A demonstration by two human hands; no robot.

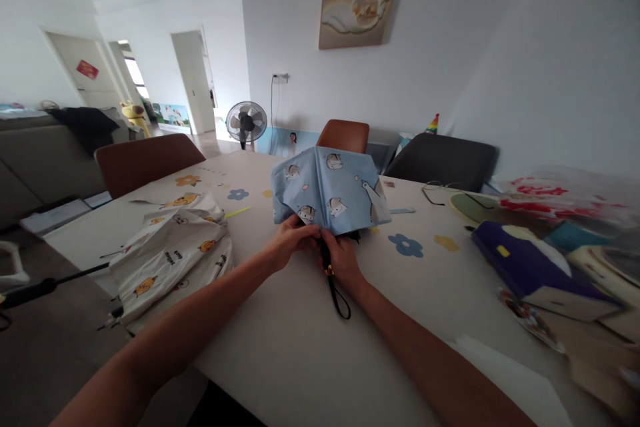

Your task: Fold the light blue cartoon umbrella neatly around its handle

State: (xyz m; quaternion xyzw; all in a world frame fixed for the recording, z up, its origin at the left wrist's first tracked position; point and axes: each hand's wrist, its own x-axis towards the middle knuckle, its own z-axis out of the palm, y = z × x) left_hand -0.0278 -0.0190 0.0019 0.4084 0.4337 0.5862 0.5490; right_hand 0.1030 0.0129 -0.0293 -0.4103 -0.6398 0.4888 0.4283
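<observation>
A light-blue folding umbrella [343, 180] printed with cats is before me over the table, its canopy gathered and spread loosely to both sides of a centre fold. Its black handle [325, 255] points toward me, and a black wrist strap [340, 300] hangs from it. With its fingers partly hidden under the canopy's lower edge, my left hand [294, 240] grips the umbrella from the left. My right hand [343, 257] is closed around the umbrella beside the handle. To the left lies a second umbrella [175, 260], cream with yellow ducks, half collapsed, its black shaft sticking out leftward.
The white table [280, 347] has flower decals. On its right are eyeglasses [437, 190], a purple box [525, 260], a red-and-white plastic bag [560, 193] and papers [510, 373]. Chairs [145, 163] stand around it. A fan [246, 123] stands beyond the far edge.
</observation>
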